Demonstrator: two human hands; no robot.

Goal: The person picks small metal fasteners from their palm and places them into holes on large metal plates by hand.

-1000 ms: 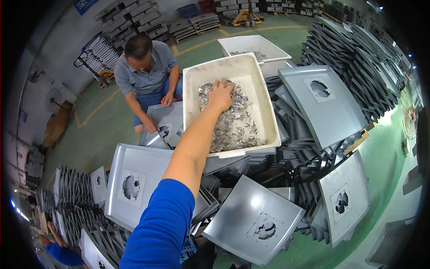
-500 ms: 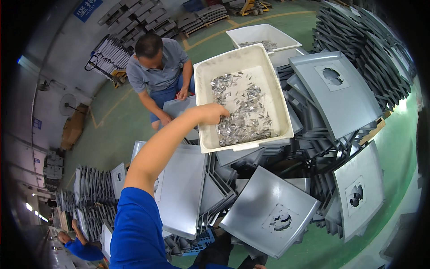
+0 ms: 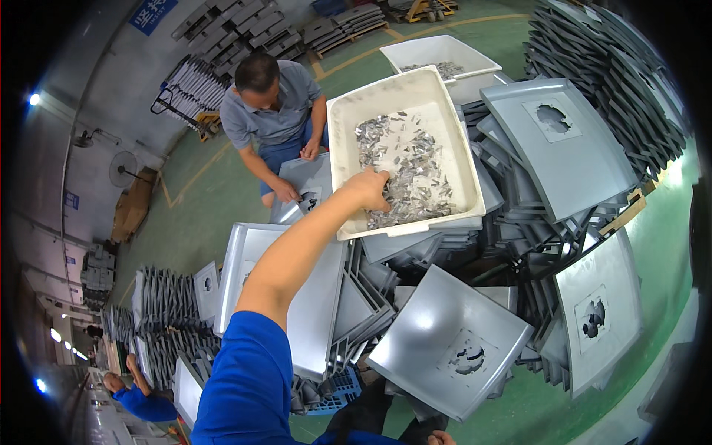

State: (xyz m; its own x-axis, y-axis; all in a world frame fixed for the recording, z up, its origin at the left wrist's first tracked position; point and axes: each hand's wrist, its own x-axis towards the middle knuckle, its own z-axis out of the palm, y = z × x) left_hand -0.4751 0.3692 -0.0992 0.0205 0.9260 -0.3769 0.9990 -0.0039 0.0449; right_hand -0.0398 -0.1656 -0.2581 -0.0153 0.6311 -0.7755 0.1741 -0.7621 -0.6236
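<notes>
My left hand [image 3: 368,190] reaches into a white plastic bin [image 3: 458,126], fingers curled down among small shiny metal pieces [image 3: 415,167]. The fingertips are partly hidden, and the hand looks closed on some of these pieces. The loose pieces lie scattered over the bin's floor, thickest on the side toward me. Only a small part of my right hand [image 3: 441,438] shows at the lower edge; its fingers are mostly cut off from view. Nearest to it lies a grey sheet-metal panel [image 3: 437,326] with a ragged cut-out hole.
Stacked grey metal panels [image 3: 556,148] surround the bin. Behind it stands a second white bin [image 3: 445,53] with similar pieces. A co-worker in a grey shirt [image 3: 274,104] bends over a panel on the left. Another person in blue [image 3: 144,400] is at the far left.
My left hand has shifted slightly right within the bin, its fingers still among the pieces. The co-worker's hand has moved onto a holed panel. The whole view has shifted a little.
</notes>
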